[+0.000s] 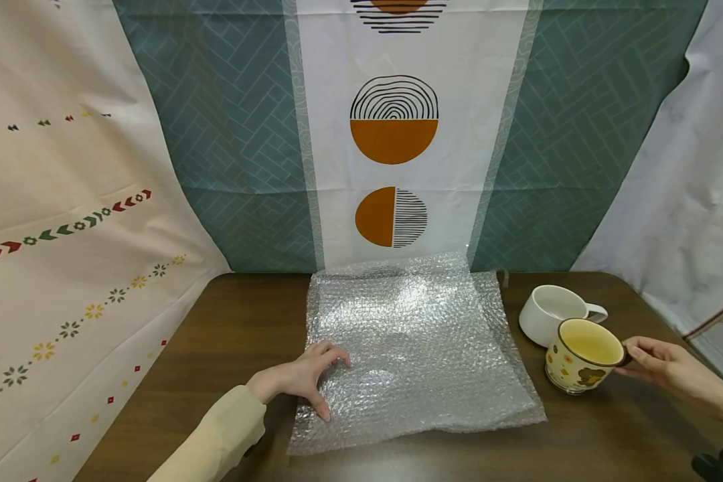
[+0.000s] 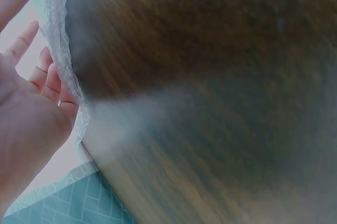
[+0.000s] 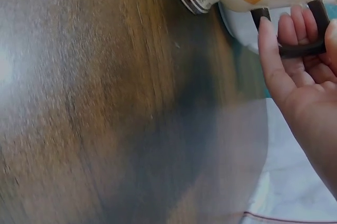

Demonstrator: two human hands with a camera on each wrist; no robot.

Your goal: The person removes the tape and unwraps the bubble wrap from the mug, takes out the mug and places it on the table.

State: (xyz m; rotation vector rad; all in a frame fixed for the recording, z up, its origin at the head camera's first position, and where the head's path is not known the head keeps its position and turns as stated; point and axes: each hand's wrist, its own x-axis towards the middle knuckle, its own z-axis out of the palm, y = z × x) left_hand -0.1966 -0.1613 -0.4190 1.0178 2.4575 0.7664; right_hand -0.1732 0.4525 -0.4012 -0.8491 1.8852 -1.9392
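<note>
A yellow mug [image 1: 569, 365] with a dark handle [image 3: 300, 50] and cookie-like prints is at the right, tilted a little. My right hand [image 1: 675, 365] grips that handle, the fingers passing through its loop in the right wrist view. Whether the mug's base touches the table I cannot tell. Bubble wrap [image 1: 416, 355] lies spread across the middle of the table, layered at its right side. Over its left edge, my left hand [image 1: 307, 375] rests with thumb and fingers spread, holding nothing. The left wrist view shows this hand [image 2: 31, 98] beside the wrap's edge [image 2: 63, 66].
Just behind the yellow mug stands a white mug [image 1: 539, 321], its handle pointing right. The dark wooden table [image 1: 235, 335] ends at a patterned cloth backdrop [image 1: 247, 134]. Light cloths hang on the left and right sides.
</note>
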